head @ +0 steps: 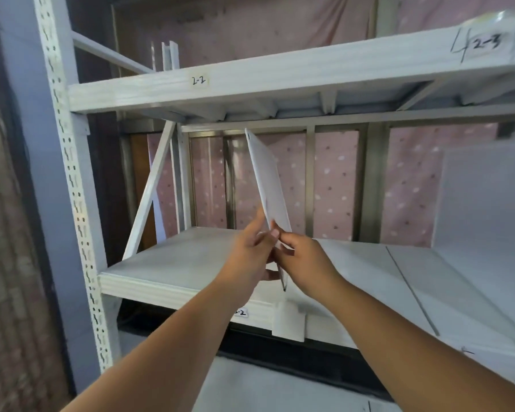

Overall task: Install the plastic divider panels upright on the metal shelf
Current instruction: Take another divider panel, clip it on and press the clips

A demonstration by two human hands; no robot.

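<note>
A thin white plastic divider panel (266,179) stands on edge over the middle shelf board (185,263), leaning with its top to the left, just under the upper shelf. My left hand (249,254) grips its near lower edge from the left. My right hand (305,263) grips the same edge from the right. The panel's bottom corner hangs just above a white plastic clip (289,322) fixed on the shelf's front beam. A second white divider panel (485,197) stands upright at the far right of the same shelf.
The white slotted upright post (72,179) rises at the left, with a diagonal brace (150,191) behind it. The upper shelf beam (250,81) carries labels 2-2 and 2-3. Pink dotted fabric (333,179) hangs behind the rack. A seam (411,289) splits the shelf boards.
</note>
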